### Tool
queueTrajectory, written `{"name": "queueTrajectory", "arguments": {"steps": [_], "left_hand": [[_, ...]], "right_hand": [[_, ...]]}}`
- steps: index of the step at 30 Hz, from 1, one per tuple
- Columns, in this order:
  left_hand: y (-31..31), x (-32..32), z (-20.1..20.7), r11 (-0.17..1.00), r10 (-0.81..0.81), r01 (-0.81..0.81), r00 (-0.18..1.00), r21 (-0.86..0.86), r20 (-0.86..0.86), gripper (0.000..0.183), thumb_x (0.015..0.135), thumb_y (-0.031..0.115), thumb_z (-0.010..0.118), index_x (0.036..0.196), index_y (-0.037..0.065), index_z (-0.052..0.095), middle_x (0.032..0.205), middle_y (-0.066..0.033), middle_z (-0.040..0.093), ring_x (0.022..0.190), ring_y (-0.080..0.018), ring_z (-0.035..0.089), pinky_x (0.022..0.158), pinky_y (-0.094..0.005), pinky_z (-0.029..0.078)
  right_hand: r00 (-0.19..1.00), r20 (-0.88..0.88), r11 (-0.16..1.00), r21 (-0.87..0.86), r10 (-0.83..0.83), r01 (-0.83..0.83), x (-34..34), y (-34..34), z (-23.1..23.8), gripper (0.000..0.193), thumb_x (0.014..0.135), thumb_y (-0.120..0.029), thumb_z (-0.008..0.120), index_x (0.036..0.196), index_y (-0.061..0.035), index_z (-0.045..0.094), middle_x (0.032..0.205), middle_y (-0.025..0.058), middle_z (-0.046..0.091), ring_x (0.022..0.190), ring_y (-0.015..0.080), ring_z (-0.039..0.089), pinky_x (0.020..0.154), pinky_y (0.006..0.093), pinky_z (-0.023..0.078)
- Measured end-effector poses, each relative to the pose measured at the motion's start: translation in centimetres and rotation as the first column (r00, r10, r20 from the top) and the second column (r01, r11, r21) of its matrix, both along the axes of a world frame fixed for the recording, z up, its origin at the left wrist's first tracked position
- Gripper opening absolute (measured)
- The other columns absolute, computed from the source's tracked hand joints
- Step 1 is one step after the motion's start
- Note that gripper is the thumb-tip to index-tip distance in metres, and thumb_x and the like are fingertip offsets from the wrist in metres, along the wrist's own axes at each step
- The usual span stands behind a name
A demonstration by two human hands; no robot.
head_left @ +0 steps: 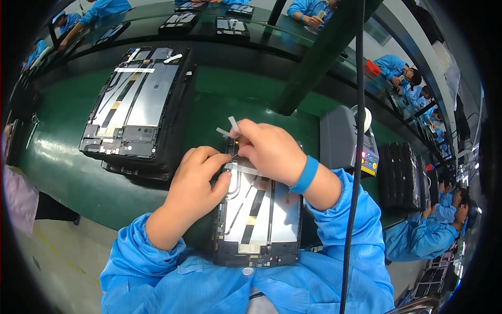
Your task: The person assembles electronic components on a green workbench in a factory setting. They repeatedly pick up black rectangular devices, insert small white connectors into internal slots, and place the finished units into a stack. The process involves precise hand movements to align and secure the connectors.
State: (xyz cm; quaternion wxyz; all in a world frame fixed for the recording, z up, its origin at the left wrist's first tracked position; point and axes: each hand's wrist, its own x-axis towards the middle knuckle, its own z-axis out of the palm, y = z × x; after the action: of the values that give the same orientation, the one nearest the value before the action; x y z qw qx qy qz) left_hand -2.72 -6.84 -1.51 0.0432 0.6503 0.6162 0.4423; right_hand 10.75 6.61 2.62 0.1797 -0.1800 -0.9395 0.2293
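Note:
An opened tablet (285,217), with a silver panel, black frame and dark ribbon cables, lies in front of me close to my body. My left hand (191,180) reaches over its left side, index fingertip at the upper left edge, thumb apart near the panel. Over the top end is my right hand (272,154), wearing a blue wristband (305,175). Its thumb and fingers are pinched, with a whitish tape strip (233,124) sticking up from them. Another pale strip (224,132) shows beside it. The fingertips' exact contact with the tablet is partly hidden.
A stack of similar opened tablets (138,99) stands at left on the green table (57,146). To the right are a grey tape dispenser (340,138) with buttons and black stacked units (400,175). A black cable (354,209) hangs ahead of a green post (324,57). Co-workers sit around.

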Motion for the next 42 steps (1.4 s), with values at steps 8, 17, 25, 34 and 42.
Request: {"name": "queueTrajectory", "arguments": {"steps": [8, 17, 25, 34, 42], "left_hand": [[0.2, -0.3, -0.3, 0.998, -0.052, 0.050, 0.996, -0.028, -0.075, 0.023, 0.076, 0.007, 0.061, 0.098, 0.002, 0.064, 0.086, -0.0104, 0.056, 0.082, -0.0292, 0.055, 0.071, -0.0393, 0.046], [0.0, -0.1, -1.7, 0.997, -0.002, 0.003, 1.000, 0.083, -0.017, 0.025, 0.075, 0.009, 0.063, 0.099, 0.003, 0.067, 0.083, -0.0082, 0.058, 0.073, -0.0265, 0.058, 0.064, -0.0383, 0.048], [0.0, -0.2, -1.4, 0.999, -0.020, 0.021, 0.999, -0.032, 0.036, 0.027, 0.078, 0.013, 0.060, 0.103, 0.006, 0.064, 0.086, -0.0089, 0.055, 0.077, -0.0275, 0.058, 0.066, -0.0388, 0.048], [0.0, -0.5, -1.3, 0.991, -0.053, 0.052, 0.999, -0.123, -0.005, 0.026, 0.080, 0.013, 0.057, 0.105, 0.008, 0.062, 0.083, -0.0087, 0.053, 0.076, -0.0280, 0.057, 0.065, -0.0400, 0.047], [0.0, -0.3, -1.6, 0.999, -0.025, 0.024, 1.000, -0.030, -0.018, 0.026, 0.075, 0.006, 0.059, 0.100, 0.004, 0.066, 0.078, -0.0096, 0.055, 0.068, -0.0270, 0.057, 0.060, -0.0368, 0.046]], "right_hand": [[0.986, -0.007, 0.979, 0.114, 0.169, -0.167, -1.7, 1.7, -0.6, 0.026, 0.074, -0.003, 0.067, 0.099, -0.0052, 0.059, 0.081, 0.0078, 0.062, 0.086, 0.0279, 0.059, 0.075, 0.0379, 0.047], [0.925, -0.027, 0.905, 0.224, 0.378, -0.363, -1.0, 2.3, -0.4, 0.024, 0.072, -0.003, 0.068, 0.096, -0.0061, 0.063, 0.086, 0.0082, 0.064, 0.088, 0.0293, 0.058, 0.075, 0.0379, 0.049], [0.937, 0.035, 0.905, 0.250, 0.347, -0.344, -0.6, 1.7, 0.4, 0.022, 0.072, -0.002, 0.067, 0.094, -0.0041, 0.062, 0.084, 0.0107, 0.063, 0.086, 0.0300, 0.059, 0.074, 0.0386, 0.049], [0.991, 0.007, 0.985, -0.119, 0.130, -0.128, -0.7, 1.8, -0.2, 0.029, 0.080, -0.001, 0.065, 0.105, -0.0034, 0.050, 0.080, 0.0119, 0.063, 0.073, 0.0272, 0.065, 0.066, 0.0336, 0.051], [1.000, 0.011, 0.989, -0.149, 0.009, -0.007, -0.6, 1.1, -0.5, 0.027, 0.079, 0.000, 0.065, 0.102, -0.0018, 0.049, 0.079, 0.0128, 0.063, 0.073, 0.0277, 0.065, 0.065, 0.0342, 0.050]]}}
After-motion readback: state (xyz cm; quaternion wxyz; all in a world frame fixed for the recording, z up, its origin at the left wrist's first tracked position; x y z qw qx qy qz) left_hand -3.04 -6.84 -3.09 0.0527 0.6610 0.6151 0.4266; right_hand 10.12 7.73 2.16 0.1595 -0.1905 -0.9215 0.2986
